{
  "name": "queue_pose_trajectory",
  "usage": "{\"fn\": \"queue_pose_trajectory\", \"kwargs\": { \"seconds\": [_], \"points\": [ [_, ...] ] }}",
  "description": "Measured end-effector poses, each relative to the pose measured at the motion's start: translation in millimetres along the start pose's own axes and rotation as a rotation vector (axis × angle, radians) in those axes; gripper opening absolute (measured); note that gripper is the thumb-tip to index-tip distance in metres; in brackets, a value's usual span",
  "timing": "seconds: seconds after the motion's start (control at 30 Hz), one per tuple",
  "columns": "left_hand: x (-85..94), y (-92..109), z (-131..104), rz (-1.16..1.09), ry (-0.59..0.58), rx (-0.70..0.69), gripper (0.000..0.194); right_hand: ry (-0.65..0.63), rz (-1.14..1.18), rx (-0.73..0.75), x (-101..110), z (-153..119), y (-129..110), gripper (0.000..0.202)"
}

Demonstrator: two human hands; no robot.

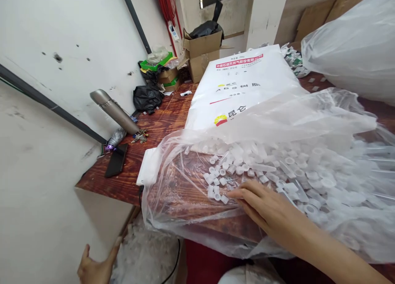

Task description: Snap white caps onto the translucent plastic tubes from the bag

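Observation:
My right hand (262,203) reaches over the bottom of a clear plastic bag (191,218) spread across the table. Its fingers stretch left, and the fingertips are beside a small group of short white plastic tube pieces (217,190); I see nothing held in them. To the right and behind the hand lies a big heap of the same translucent pieces (296,164), some long, some ring-shaped. Down at the lower left, my left hand (97,265) is open and empty, thumb and fingers spread, by a bag full of whitish pieces (145,251) below the table edge.
A white printed sack (240,78) lies behind the heap. On the left of the wood-grain table (166,115) are a white box-like device (148,166), a dark phone (116,160), keys (140,136) and a metal flask (114,111). A cardboard box (203,53) stands behind.

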State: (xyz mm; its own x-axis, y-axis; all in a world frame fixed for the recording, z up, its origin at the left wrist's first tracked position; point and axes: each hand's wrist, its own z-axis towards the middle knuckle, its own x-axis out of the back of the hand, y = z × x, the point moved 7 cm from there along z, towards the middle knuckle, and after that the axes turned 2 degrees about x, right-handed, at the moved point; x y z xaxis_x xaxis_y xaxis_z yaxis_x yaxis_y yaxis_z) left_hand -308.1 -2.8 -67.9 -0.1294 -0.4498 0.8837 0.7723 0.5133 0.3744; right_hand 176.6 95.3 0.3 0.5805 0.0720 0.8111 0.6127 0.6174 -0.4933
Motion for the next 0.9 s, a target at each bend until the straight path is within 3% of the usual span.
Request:
{"fn": "queue_pose_trajectory", "kwargs": {
  "seconds": [0.07, 0.1, 0.17, 0.2, 0.23, 0.3, 0.37, 0.43, 0.53, 0.6, 0.77, 0.9],
  "points": [
    [10.6, 26, 1, -0.068, 0.095, 0.008, 0.064, -0.015, 0.005, 0.029, -7, 8, -11, 0.025],
    [15.5, 49, 3, -0.113, 0.112, -0.03, 0.06, -0.02, 0.004, 0.041, -11, 12, -15, 0.023],
    [19.8, 115, 5, -0.259, 0.04, -0.246, 0.043, -0.02, -0.006, 0.057, -19, 17, -20, 0.022],
    [15.6, 156, 4, -0.303, -0.084, -0.419, 0.032, -0.017, -0.014, 0.062, -23, 18, -20, 0.023],
    [7.8, 198, 0, -0.295, -0.23, -0.605, 0.027, -0.013, -0.02, 0.066, -26, 19, -18, 0.024],
    [-6.4, 263, 1, -0.276, -0.34, -0.753, 0.022, -0.006, -0.029, 0.073, -32, 17, -12, 0.028],
    [-29.6, 312, 10, -0.231, -0.402, -0.821, 0.021, 0.014, -0.038, 0.081, -33, 13, -6, 0.031],
    [-56.1, 346, 23, -0.177, -0.429, -0.832, 0.02, 0.04, -0.051, 0.081, -29, 7, -2, 0.033],
    [-87.1, 372, 42, -0.135, -0.468, -0.8, 0.027, 0.071, -0.064, 0.055, -21, -2, 1, 0.035],
    [-95.1, 377, 48, -0.15, -0.497, -0.768, 0.032, 0.09, -0.009, -0.017, -16, -6, 6, 0.035],
    [-77.1, 363, 37, -0.357, -0.58, -0.649, 0.031, 0.237, 0.222, -0.237, -4, -14, 25, 0.022],
    [-57.1, 348, -7, -0.657, -0.735, -0.5, 0.028, 0.36, 0.324, -0.3, -4, -17, 25, 0.02]
  ]
}}
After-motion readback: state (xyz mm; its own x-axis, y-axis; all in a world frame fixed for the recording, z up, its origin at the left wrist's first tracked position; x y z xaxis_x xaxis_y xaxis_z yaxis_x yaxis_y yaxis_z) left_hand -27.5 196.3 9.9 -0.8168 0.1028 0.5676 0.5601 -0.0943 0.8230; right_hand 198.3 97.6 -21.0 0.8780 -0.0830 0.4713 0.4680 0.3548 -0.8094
